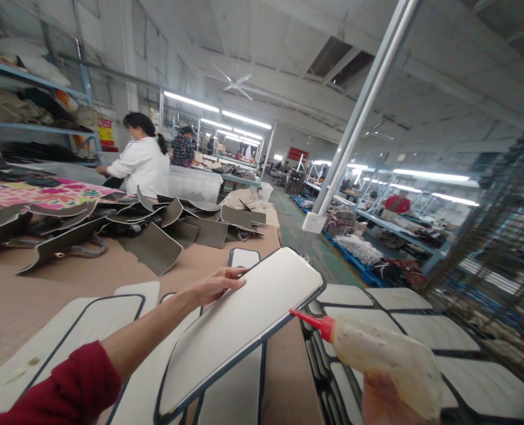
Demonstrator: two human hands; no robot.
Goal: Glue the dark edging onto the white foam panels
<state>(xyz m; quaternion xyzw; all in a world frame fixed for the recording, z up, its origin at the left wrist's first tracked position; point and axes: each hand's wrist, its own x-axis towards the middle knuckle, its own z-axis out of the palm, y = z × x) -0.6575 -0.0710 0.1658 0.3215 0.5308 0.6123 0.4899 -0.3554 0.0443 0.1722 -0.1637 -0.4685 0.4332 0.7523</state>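
Observation:
My left hand grips the far-left edge of a long white panel with rounded corners and a dark border, holding it tilted above the table. The fingers lie on its face, and the thumb is hidden beneath. In my right hand is a cloudy squeeze bottle with a red nozzle, its contents not identifiable. The nozzle tip points at the panel's right edge, close to or touching it. Most of my right hand is hidden behind the bottle. More white panels with dark borders lie under my left arm.
Olive-brown bag pieces are heaped across the back of the brown table. At right, several white panels lie in rows. A metal post with a socket box rises ahead. A person in white works at far left.

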